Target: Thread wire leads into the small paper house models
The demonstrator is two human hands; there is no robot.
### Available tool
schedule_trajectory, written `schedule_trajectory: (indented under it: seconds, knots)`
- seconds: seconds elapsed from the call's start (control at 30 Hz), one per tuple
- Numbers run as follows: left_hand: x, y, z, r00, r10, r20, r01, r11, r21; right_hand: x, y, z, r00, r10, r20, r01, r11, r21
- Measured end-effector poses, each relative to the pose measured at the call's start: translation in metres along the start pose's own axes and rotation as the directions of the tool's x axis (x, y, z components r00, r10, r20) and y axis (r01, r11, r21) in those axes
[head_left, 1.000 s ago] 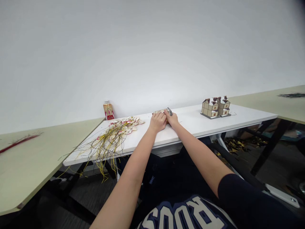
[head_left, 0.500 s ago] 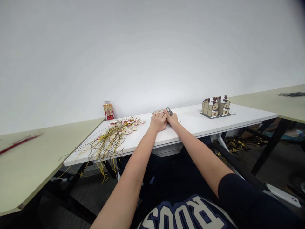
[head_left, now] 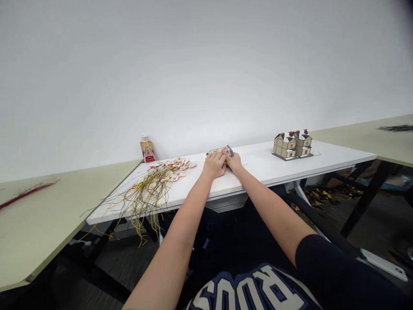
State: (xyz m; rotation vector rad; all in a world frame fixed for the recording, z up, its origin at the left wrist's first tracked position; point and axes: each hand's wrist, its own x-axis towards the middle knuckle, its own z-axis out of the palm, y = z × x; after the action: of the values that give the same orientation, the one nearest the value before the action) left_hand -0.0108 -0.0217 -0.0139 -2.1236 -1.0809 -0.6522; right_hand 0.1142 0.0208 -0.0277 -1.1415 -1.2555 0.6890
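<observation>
Both of my hands meet at the middle of the white table (head_left: 258,172), closed around a small model house (head_left: 217,150) that lies tipped on its side. My left hand (head_left: 214,165) covers its near left part with bent fingers. Against its right end, beside the grey base (head_left: 229,150), my right hand (head_left: 232,162) grips it. My fingers hide most of the house. On the right of the table stand model houses (head_left: 285,146) with white-and-brown roofs on grey bases.
Left of my hands lies a pile of red-and-white tags (head_left: 176,168) with yellow and black strings (head_left: 145,198) hanging over the front edge. A red-and-gold bottle (head_left: 147,150) stands at the back left. Pale side tables (head_left: 38,206) flank the white one; a wall rises behind.
</observation>
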Motion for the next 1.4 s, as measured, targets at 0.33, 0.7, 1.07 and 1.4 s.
schedule_trajectory:
  seconds: [0.33,0.7,1.07,1.4]
  knots:
    - [-0.0001,0.0011,-0.0049,1.000,0.012,-0.003,-0.012,1.000,-0.023,-0.0005,-0.0007,-0.0007,1.000,0.004,-0.018,-0.004,1.000,-0.007]
    - [0.0017,-0.0016,0.0028,1.000,0.011,-0.014,-0.012,0.999,-0.044,-0.0011,0.0010,0.0003,1.000,0.010,0.015,-0.011,0.998,0.056]
    - [0.0014,-0.0022,0.0024,0.999,-0.030,-0.013,0.029,0.996,-0.081,-0.0015,-0.0023,-0.0011,0.999,0.032,0.015,-0.033,0.999,0.007]
    - [0.0032,-0.0032,0.0026,1.000,-0.023,0.007,0.024,0.993,-0.114,-0.0041,-0.0061,-0.0037,0.997,0.077,0.022,-0.077,0.997,0.012]
